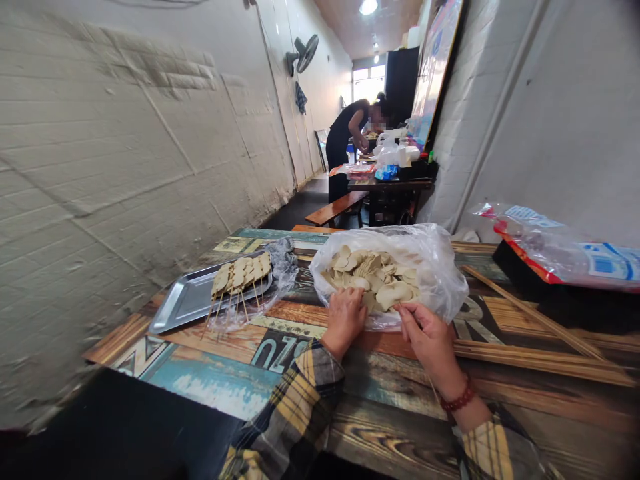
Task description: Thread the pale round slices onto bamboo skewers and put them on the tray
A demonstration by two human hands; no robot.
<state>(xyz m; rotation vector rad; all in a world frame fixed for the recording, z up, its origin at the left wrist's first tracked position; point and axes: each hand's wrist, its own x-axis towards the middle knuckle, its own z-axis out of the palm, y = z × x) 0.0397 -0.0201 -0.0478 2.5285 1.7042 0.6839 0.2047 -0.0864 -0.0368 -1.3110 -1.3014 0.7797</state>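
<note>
A clear plastic bag [440, 267] lies open on the wooden table [240, 380], full of pale flat food slices [380, 277]. My left hand [344, 319] reaches into the bag's near edge, fingers curled on the slices. My right hand [427, 337] sits just right of it, pinching a thin bamboo skewer [431, 385] that runs back under the wrist. A red bead bracelet circles that wrist. To the left, a metal tray [185, 303] holds several skewered slices [241, 273] on a plastic sheet.
A heap of loose bamboo skewers [540, 340] lies on the table at the right. A black box topped with a plastic packet [570, 257] stands by the right wall. Far back, a person [347, 143] in black bends over another cluttered table [390, 183]; a bench [335, 208] stands beside it.
</note>
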